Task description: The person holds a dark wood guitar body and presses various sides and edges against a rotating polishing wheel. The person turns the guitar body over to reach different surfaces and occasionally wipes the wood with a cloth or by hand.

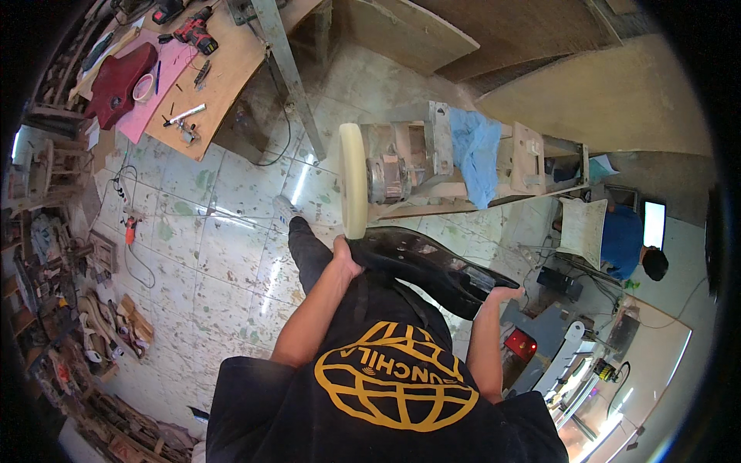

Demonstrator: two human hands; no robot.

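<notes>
My left hand grips the left end of a long, glossy black curved piece, just below a pale cream wheel. That end meets or nearly meets the wheel's lower edge; I cannot tell whether they touch. My right hand is closed on the piece's right end, which sits lower and nearer my body. The wheel is mounted upright on a motor in a wooden stand, with a light blue cloth draped over it.
At upper left, a workbench holds drills and tools. An orange corded tool lies on the tiled floor. Wooden pieces crowd the left. A seated person faces a screen at right, near grey machinery. Boards lean behind the stand.
</notes>
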